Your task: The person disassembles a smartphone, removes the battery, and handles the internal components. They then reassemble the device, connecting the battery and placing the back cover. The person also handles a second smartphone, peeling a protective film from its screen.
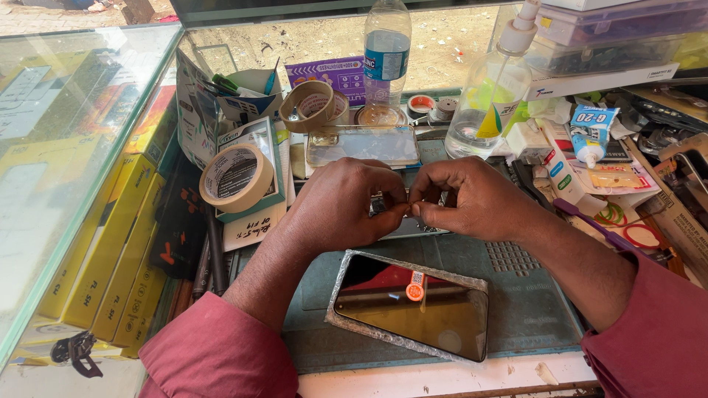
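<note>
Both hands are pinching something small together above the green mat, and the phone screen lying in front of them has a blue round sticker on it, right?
Not quite: the head view shows the round sticker on the phone screen is orange, not blue. The rest holds: the left hand and right hand pinch something small together above the green mat.

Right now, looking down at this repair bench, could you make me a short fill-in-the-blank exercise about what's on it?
1. Both hands, the left hand and the right hand, pinch a small part between their ____.
2. The dark phone screen nearest the person carries a round sticker coloured ____.
3. The person's sleeves are coloured ____.
4. The pump bottle stands to the ____ of the water bottle.

Missing words: fingertips; orange; red; right
</note>
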